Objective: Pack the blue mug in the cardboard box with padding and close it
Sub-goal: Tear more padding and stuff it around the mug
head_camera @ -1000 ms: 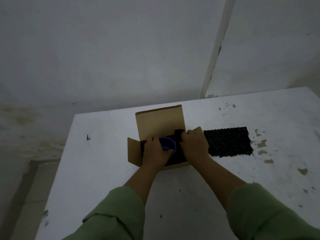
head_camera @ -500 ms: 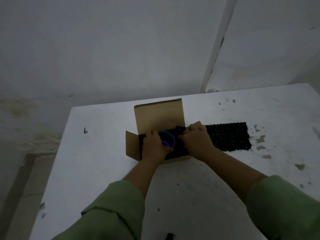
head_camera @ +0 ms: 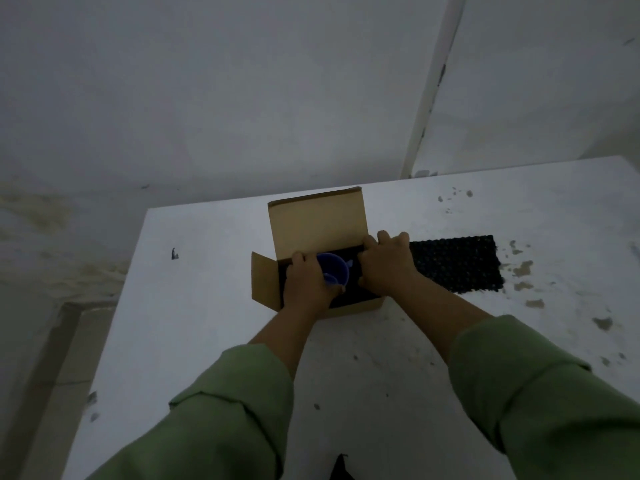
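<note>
Curled over the near rim of the small blue plastic mug (head_camera: 333, 273), the left hand (head_camera: 306, 289) seems to hold it in place, fingers bent around its left side, though the dim light hides how firmly they close. That mug sits upright inside the open brown cardboard box (head_camera: 265, 284), on dark padding that lines the bottom. The box's left side flap juts outward and its tall rear lid flap stands up behind. Just right of the mug, the right hand (head_camera: 386, 265) lies knuckles-up over the right end of the box, fingers pressed down at the edge where the black padding comes out; whether it pinches the sheet or only pushes on it I cannot tell. Further right, the rest of that black bubble-textured padding sheet (head_camera: 457, 263) lies flat on the stained white table (head_camera: 207, 306), touching the box. By my reading, the mug is placed and the padding step is in hand — not yet the closing. The next move likely calls for drawing the loose sheet up and over the mug while the left hand steadies it, then clearing both hands before the flaps fold.
</note>
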